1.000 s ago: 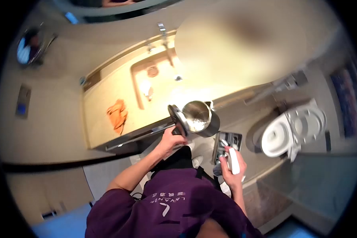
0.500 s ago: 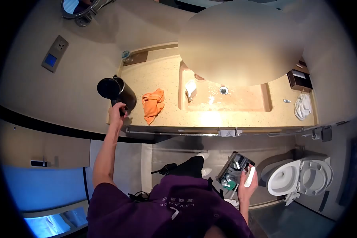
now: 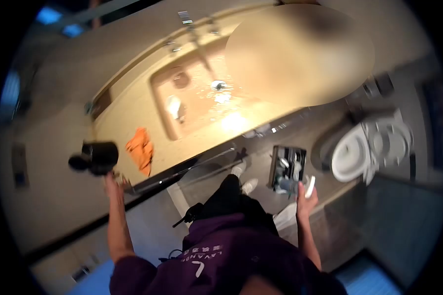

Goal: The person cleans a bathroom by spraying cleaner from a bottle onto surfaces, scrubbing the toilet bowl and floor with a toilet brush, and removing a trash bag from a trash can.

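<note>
My left hand (image 3: pixel 114 181) is closed around the handle of a dark electric kettle (image 3: pixel 105 153). The kettle is by the left end of the counter, its round lid (image 3: pixel 79 162) swung open; motion blurs it. An orange cloth (image 3: pixel 142 150) lies crumpled on the counter to the right of the kettle. Low on my right side, my right hand (image 3: pixel 306 198) is closed on a white elongated object (image 3: pixel 310 187), whose kind I cannot make out. Just beyond that hand is a black caddy (image 3: pixel 275 164) with bottles and cleaning items inside; whether the hand also touches it I cannot tell.
A wet sink basin (image 3: pixel 202 113) is set into the counter (image 3: pixel 133 115), with a faucet (image 3: pixel 197 42) behind it and a white object (image 3: pixel 174 106) inside. The toilet (image 3: pixel 350 156) stands at right with its lid up. A blurred patch covers the upper right.
The view has turned, so the counter now slants and the faucet shows. Both hands keep their hold. The kettle looks tipped more sideways and sits farther left of the orange cloth.
</note>
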### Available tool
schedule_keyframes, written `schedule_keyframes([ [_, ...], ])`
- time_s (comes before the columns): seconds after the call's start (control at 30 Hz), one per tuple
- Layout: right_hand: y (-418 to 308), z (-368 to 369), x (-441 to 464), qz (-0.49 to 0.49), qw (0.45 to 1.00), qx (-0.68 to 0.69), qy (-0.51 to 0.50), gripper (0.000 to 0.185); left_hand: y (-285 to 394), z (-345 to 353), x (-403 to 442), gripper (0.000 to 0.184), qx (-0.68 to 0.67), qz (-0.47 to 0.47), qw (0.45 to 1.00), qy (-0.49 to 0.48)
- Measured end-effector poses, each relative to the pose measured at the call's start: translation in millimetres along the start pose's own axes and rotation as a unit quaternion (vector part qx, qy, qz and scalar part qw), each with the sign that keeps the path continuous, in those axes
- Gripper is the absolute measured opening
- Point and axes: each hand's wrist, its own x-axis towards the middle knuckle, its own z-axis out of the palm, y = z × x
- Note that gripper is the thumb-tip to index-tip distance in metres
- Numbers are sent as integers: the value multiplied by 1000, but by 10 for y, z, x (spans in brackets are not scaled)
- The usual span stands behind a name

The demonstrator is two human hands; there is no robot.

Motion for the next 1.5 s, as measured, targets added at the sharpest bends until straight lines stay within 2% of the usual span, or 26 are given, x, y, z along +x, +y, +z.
schedule_keyframes([
  [0.03, 18, 28, -22, 99, 993, 57, 0, 32, -124, 94, -335, 20, -22, -13, 1000, -4],
  [0.07, 111, 45, -33, 74, 995, 53, 29, 31, -657, -359, 385, 26, -38, 2, 995, -91],
  [0.1, 281, 64, -62, 50, 996, 43, 58, 32, -716, -52, -298, 32, 34, 129, 972, -195],
  [0.13, 662, 132, -33, 40, 996, 29, 80, 32, -747, 269, -720, 23, 113, 102, 962, -226],
  [0.17, 822, 152, -14, 28, 995, 15, 95, 32, -682, 629, -1336, 13, 195, 58, 957, -204],
  [0.23, 930, 180, -70, -2, 993, 25, 118, 31, -969, 990, -1723, 17, 323, 162, 849, -386],
  [0.27, 1168, 223, -54, -21, 993, -15, 116, 33, -1049, 1204, -1924, 17, 365, 168, 783, -475],
  [0.37, 1405, 365, 58, 18, 989, -74, 123, 42, -1222, 1957, -2377, 13, 494, 101, 577, -642],
  [0.4, 1270, 361, 125, 75, 987, -103, 97, 42, -1398, 2125, -2371, 11, 498, 91, 544, -669],
  [0.43, 1112, 340, 206, 131, 980, -129, 71, 42, -1595, 2275, -2314, 11, 528, 75, 518, -669],
  [0.57, 1454, 485, 673, 169, 977, -64, 117, 42, -2271, 2650, -2431, 14, 558, 75, 527, -637],
  [0.63, 1732, 630, 904, 80, 982, -44, 166, 44, -2625, 2646, -2361, 17, 548, 103, 538, -633],
  [0.67, 1904, 740, 1019, 61, 985, -3, 164, 47, -2735, 2640, -2406, 21, 613, 155, 496, -595],
  [0.77, 2207, 1040, 1445, 130, 985, 26, 112, 51, -3217, 2516, -2270, 41, 683, 303, 343, -569],
  [0.83, 2603, 1354, 1825, 79, 988, -38, 124, 49, -3515, 2407, -2230, 51, 717, 286, 327, -545],
  [0.87, 2807, 1588, 2023, 60, 983, -67, 159, 42, -3665, 2381, -2199, 56, 757, 255, 295, -523],
  [0.9, 2809, 1651, 2220, 126, 984, -52, 115, 32, -3792, 2371, -2224, 56, 759, 253, 289, -525],
  [0.97, 3112, 1948, 2502, 104, 987, -66, 106, 29, -3941, 2423, -2407, 62, 761, 251, 293, -521],
  [1.03, 3479, 2192, 2634, 34, 992, -72, 93, 27, -4029, 2532, -2525, 68, 769, 256, 262, -524],
  [1.1, 3759, 2377, 2659, 86, 992, -61, 67, 24, -4166, 2565, -2542, 70, 770, 267, 256, -521],
  [1.13, 3797, 2298, 2674, 86, 992, -65, 67, 24, -4158, 2556, -2563, 72, 786, 269, 233, -505],
  [1.2, 3800, 2141, 2531, 126, 988, -90, -20, 24, -4199, 2567, -2578, 72, 784, 265, 231, -512],
  [1.23, 3796, 2016, 2424, 82, 993, -82, 36, 26, -4186, 2563, -2593, 73, 780, 266, 232, -517],
  [1.37, 4065, 1460, 2119, 113, 979, -137, 104, 31, -4197, 2732, -2821, 71, 786, 256, 233, -513],
  [1.43, 4554, 1053, 1936, 207, 943, -260, 22, 32, -4235, 2781, -2841, 71, 792, 264, 222, -504],
  [1.5, 5020, 786, 1866, 242, 905, -348, -38, 47, -4310, 2809, -2810, 71, 797, 272, 213, -496],
])
